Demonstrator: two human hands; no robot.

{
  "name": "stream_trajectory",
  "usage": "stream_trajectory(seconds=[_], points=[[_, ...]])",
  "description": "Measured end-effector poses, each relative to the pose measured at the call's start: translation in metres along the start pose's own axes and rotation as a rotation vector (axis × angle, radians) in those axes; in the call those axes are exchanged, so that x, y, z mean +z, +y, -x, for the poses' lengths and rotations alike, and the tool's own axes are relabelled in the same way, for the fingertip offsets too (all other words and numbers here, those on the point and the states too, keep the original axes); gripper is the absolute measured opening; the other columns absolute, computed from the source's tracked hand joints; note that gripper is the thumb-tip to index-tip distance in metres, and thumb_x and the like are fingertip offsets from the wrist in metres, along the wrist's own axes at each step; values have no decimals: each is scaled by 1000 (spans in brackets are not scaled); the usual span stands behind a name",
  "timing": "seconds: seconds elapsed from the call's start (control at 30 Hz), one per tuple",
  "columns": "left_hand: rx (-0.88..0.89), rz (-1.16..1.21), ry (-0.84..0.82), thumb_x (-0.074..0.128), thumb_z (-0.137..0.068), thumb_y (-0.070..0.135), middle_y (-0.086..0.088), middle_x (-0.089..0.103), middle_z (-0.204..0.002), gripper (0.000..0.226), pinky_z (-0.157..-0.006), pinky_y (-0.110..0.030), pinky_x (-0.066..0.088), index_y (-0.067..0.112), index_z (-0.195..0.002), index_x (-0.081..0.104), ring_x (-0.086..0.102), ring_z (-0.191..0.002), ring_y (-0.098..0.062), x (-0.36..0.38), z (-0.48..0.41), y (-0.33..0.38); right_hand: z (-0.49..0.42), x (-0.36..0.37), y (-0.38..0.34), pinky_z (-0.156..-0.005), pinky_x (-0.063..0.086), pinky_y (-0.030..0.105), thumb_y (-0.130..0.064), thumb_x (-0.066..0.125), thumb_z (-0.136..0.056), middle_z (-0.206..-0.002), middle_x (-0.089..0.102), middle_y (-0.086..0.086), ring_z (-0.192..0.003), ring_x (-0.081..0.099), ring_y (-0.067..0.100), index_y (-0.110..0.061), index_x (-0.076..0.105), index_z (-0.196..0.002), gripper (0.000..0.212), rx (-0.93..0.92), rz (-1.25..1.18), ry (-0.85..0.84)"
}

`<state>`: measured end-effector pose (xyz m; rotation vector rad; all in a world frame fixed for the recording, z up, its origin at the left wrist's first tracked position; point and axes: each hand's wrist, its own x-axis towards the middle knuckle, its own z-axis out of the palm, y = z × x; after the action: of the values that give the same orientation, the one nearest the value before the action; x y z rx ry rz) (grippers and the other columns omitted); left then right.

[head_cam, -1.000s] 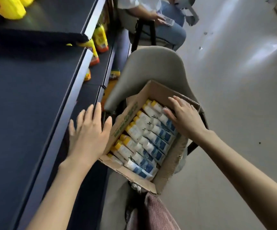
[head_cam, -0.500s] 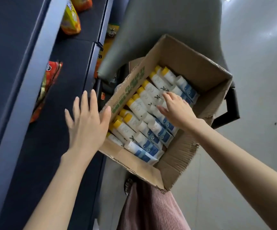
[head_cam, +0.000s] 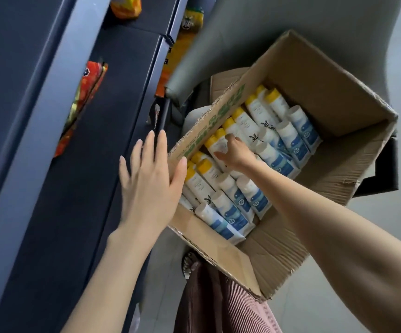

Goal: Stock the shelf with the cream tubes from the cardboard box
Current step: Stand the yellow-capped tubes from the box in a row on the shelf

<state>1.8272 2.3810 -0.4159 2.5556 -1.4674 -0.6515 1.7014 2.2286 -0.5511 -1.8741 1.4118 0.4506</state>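
Note:
An open cardboard box [head_cam: 315, 75] rests on a grey chair and holds several white cream tubes [head_cam: 233, 195], some with yellow caps, others with blue labels. My right hand [head_cam: 236, 153] reaches down into the box's middle. Its fingers curl over a yellow-capped tube [head_cam: 218, 146], with the thumb spread to the left. My left hand [head_cam: 151, 179] lies flat, fingers straight, against the outside of the box's left flap, with the thumb over the flap's edge. The dark blue shelf [head_cam: 79, 188] runs along the left.
A red snack packet [head_cam: 84, 102] lies on the shelf board. A yellow packet [head_cam: 126, 6] and an orange one [head_cam: 180, 51] sit farther back. The grey chair back [head_cam: 254, 32] rises behind the box. Striped clothing [head_cam: 218, 304] shows below it.
My right hand has slid from the box's right side to the yellow-capped tubes in the middle and dipped lower. The view has tilted down, closer to the box. My left hand stays at the flap.

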Motion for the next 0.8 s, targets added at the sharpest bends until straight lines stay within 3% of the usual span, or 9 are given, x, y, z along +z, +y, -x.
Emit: stream_trajectory(seconds=[0.2,0.3,0.43,0.53,0.63,0.73,0.8], points=[[-5,32,4,9,-86,58,-1,19,-158,76,-116,-44,4,19,-151,14,12,-146,-19,6,-4,-5,-26,17,9,-104,36,49,-48,67,-80,-138,39,17,-125,43,35,-7,25,-140,85,98,4,-66],[-10,45,9,18,-92,52,-2,21,-157,68,-116,-43,4,18,-151,16,14,-145,-20,6,-5,-7,-29,20,11,-105,33,51,-52,66,-77,-133,41,16,-122,45,35,-8,35,-133,78,90,171,-80],[-7,54,24,27,-97,46,-2,23,-156,61,-116,-44,6,17,-151,18,16,-145,-20,3,-5,-6,-25,19,12,-105,30,51,-52,65,-78,-128,46,15,-119,46,34,-8,40,-128,71,62,187,-79],[-5,55,26,21,-93,50,-2,25,-156,66,-116,-43,6,18,-150,18,17,-145,-19,0,-4,-3,-18,19,13,-102,26,48,-51,63,-80,-107,57,9,-108,55,32,-7,41,-119,63,20,221,-7],[0,53,22,21,-93,50,-1,25,-156,66,-116,-44,6,18,-150,18,17,-144,-19,-2,-1,-2,-14,16,13,-102,31,50,-48,64,-79,-89,51,4,-101,58,32,-6,40,-116,61,25,214,-6],[-7,58,32,18,-96,52,-2,26,-156,64,-116,-44,7,17,-150,19,18,-144,-19,-5,0,-1,-12,16,13,-102,27,52,-64,52,-79,-93,51,5,-99,57,29,-10,42,-112,64,7,295,35],[-10,69,34,21,-95,50,-2,26,-155,64,-116,-45,7,17,-150,20,18,-144,-20,-6,1,1,-11,16,19,-100,25,51,-63,50,-80,-97,54,5,-101,56,29,-14,45,-106,56,-2,328,56]])
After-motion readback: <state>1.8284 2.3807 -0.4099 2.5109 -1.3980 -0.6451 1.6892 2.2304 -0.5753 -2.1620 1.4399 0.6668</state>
